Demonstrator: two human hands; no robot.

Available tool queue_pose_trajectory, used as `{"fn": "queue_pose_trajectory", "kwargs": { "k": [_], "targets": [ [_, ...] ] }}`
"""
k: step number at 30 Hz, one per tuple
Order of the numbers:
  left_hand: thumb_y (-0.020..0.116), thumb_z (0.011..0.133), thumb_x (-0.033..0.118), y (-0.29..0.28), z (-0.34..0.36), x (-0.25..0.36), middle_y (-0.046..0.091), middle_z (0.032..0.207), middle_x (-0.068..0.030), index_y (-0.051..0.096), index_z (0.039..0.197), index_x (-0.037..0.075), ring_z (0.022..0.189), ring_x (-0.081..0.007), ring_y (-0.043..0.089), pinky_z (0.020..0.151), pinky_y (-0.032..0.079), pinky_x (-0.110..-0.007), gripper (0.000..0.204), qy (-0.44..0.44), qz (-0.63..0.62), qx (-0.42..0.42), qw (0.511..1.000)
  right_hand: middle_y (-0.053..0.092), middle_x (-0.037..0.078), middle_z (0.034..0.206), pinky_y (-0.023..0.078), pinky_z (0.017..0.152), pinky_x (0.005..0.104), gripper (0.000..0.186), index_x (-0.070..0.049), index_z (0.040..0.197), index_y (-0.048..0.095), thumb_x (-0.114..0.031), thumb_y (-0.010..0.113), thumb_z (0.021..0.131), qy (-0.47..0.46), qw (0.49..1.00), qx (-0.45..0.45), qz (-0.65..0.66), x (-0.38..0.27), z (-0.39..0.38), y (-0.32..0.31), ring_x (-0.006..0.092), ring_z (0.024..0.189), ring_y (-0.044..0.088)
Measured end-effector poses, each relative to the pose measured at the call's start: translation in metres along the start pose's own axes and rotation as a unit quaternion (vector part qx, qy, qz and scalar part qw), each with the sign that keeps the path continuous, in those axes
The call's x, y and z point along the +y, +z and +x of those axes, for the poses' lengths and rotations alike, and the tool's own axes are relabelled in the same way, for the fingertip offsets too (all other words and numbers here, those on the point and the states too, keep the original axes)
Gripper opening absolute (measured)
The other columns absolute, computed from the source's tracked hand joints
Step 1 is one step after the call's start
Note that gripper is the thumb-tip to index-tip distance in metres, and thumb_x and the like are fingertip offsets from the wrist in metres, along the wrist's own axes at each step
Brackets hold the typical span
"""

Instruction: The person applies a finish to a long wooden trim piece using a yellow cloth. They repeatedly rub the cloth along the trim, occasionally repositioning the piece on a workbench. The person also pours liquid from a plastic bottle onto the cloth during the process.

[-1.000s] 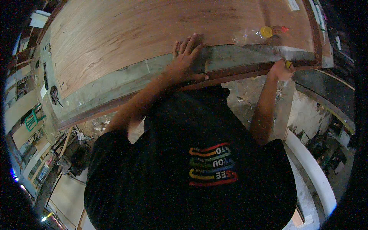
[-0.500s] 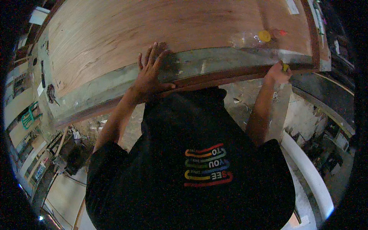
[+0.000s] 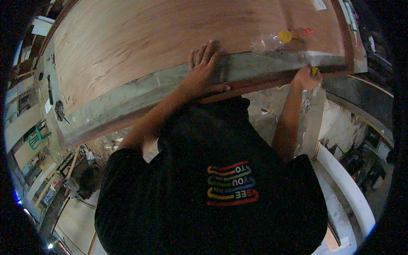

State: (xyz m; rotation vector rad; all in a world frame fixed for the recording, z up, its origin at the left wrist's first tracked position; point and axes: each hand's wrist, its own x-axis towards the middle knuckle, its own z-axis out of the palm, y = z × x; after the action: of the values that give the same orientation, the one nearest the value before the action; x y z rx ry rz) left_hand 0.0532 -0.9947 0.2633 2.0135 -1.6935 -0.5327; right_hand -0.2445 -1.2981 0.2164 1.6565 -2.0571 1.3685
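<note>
My left hand (image 3: pixel 202 76) lies flat on the grey strip along the near side of a large wooden panel (image 3: pixel 140 38). Its fingers are spread and their tips reach onto the bare wood; the thumb rests by the reddish-brown edging strip (image 3: pixel 263 83). At the right end of that edging, my right hand (image 3: pixel 307 78) is closed around a small yellow tool (image 3: pixel 314 71). Most of the tool is hidden in the fist, so its kind does not show.
Beyond my right hand, a clear plastic bottle (image 3: pixel 270 42) with a yellow cap lies on the panel beside a small red-tipped thing (image 3: pixel 308 32). Dark tools (image 3: pixel 60 111) lie at the left end. A green plastic chair (image 3: pixel 38 137) stands far left; a white curved board (image 3: pixel 344 191) is at right.
My left hand has slid right along the near edge, still spread flat. My right hand stays near the right end with the yellow tool. The view has shifted slightly.
</note>
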Motion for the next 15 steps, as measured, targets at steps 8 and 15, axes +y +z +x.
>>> {"fn": "queue_pose_trajectory", "kwargs": {
  "k": [8,15],
  "targets": [
    [0.082,0.062,0.076,0.009,0.004,0.001,0.010,0.172,-0.0201,0.026,0.162,0.015,0.157,-0.0457,0.008,0.120,0.004,-0.071,0.130,-0.023,0.006,0.018,1.000,0.072,0.022,0.096,0.058,0.080,0.0510,0.048,0.005,0.099,0.067,-0.027,0.087,0.069,0.015,1.000,0.016,-0.007,0.003,-0.001,0.004,0.0410,0.089,0.072],
    [0.086,0.062,0.069,-0.032,-0.066,-0.036,0.007,0.172,-0.0221,0.029,0.162,0.017,0.157,-0.0464,0.008,0.123,0.003,-0.065,0.126,-0.077,0.017,0.024,0.997,0.073,0.021,0.096,0.058,0.078,0.0504,0.051,0.005,0.100,0.067,-0.031,0.089,0.069,-0.021,1.000,0.015,-0.004,0.014,-0.001,0.009,0.0388,0.084,0.072]
  ]
}}
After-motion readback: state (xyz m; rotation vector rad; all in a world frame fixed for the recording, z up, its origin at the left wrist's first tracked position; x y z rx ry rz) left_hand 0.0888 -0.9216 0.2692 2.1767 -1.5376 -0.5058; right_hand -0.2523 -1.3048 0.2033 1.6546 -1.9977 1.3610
